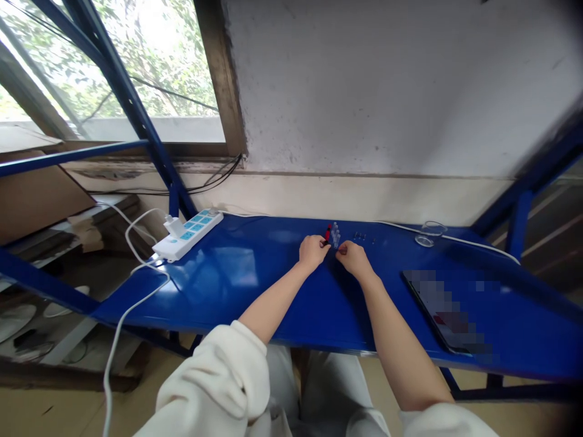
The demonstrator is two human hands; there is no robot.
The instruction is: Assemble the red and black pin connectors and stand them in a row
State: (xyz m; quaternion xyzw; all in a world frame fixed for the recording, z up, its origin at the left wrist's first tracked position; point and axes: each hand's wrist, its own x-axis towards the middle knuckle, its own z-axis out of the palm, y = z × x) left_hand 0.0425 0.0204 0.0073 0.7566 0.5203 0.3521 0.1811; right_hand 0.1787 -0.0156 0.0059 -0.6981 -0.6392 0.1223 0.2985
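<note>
Head view: both bare forearms reach out of white sleeves to the middle of a glossy blue metal table (255, 285). The left hand (313, 250) is curled narrow, its knuckles up, and its fingertips meet a small red piece (328, 232) at its one o'clock. The right hand (353, 257) is just beside it, fingers drawn together towards a cluster of small clear pieces (336, 234) at its eleven o'clock. The pieces are too small to tell whether either hand actually grips one or only touches it.

As far as the layout shows, the clear pieces stand together in one tight group next to the red one. A short row of tiny dark pieces (359, 235) lies apart at the right hand's one o'clock, with neither hand on it. That suggests the work is partway along.

Further out at two o'clock, a clear loop of cord (428, 233) rests on the table. At four o'clock lies a flat dark tablet (449, 312). At ten o'clock of the left hand sits a white power strip with blue sockets (189, 233), a white cable (121, 321) trailing off the table edge.
</note>
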